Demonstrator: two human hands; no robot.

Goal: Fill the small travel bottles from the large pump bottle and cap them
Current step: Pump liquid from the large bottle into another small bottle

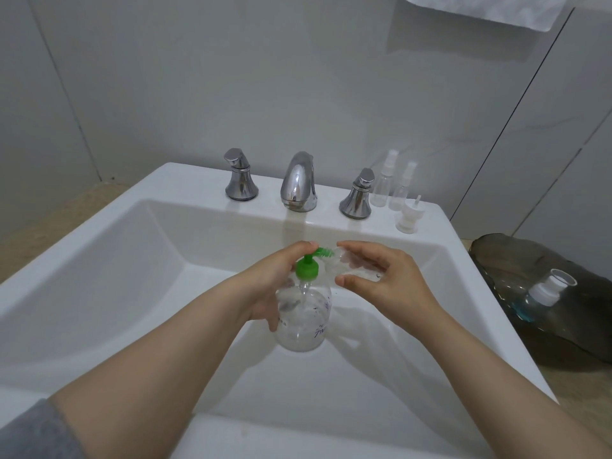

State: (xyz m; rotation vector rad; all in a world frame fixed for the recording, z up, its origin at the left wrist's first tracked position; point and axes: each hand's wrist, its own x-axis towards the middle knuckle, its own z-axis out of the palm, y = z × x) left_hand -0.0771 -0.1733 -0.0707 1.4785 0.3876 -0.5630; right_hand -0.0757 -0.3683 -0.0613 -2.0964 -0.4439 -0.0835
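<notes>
Over sink (99,226) centre: left hand (275,279) grips pump bottle (303,323), finger on green pump (308,269). Right hand (387,279), 3 o'clock, holds travel bottle (344,265), mouth at spout (325,251).

One view only, head-worn and wide-angle. Looks forward and steeply down into the white sink (82,260), from close above its near rim. Faces the faucet (299,182) square on, just above frame centre, with the grey wall (231,77) filling the upper third. Bows straight edges outward toward the borders.
</notes>
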